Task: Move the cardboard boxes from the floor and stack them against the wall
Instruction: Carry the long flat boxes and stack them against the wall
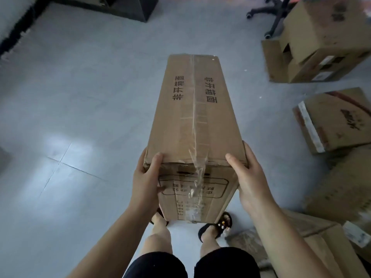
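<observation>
The person holds a long cardboard box (192, 121) in front of the body, above the grey tiled floor (80, 97), with its near end at the level of the hands and its far end pointing away. The left hand (147, 178) grips the near left corner, the thumb lying on the taped top face and the fingers going down the side. The right hand (250, 177) is pressed against the near right edge, thumb on top; its fingers are hidden behind the box, so the grasp there is not fully seen. Both hands are clamped on the same box from opposite sides.

More cardboard boxes lie on the floor at the right: a stacked pair (319, 43) far right, beside an office chair base (269, 15), one tilted box (335, 119) in the middle right, and others near the person's feet (216, 225).

It seems the box is in carrying, not yet placed. Because the hands hold only the near end, the far end probably pulls downward. To do this step well, the person should keep even pressure from both sides, hold the box close to the body, and step with care past the boxes at the right. The wall for stacking is not clearly seen here; a dark strip (18, 33) runs at far left.
</observation>
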The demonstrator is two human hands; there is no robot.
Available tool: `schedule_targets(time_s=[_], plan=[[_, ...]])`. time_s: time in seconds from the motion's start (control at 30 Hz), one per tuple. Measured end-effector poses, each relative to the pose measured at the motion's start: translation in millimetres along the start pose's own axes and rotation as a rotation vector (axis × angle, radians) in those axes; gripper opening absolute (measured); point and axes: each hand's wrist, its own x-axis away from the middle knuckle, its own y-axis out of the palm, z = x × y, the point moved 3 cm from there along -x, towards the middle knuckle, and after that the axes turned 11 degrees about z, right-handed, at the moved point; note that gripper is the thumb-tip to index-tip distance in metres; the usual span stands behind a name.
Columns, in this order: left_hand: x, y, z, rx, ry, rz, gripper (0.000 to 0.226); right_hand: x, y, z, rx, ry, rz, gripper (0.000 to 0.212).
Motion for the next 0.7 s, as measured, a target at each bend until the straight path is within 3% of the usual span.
schedule_targets(time_s=[0.13,0.4,0.7], plan=[[-38,-87,39,0.108,0.049,0.092,0.030,20,109,-11,0.061,-0.041,-0.116,0.049],[-113,-258,119,0.326,0.112,0.252,0.026,75,330,-28,0.146,-0.152,-0.360,0.042],[-171,-385,176,0.481,0.203,0.448,0.024,109,513,-31,0.243,-0.200,-0.623,0.041]])
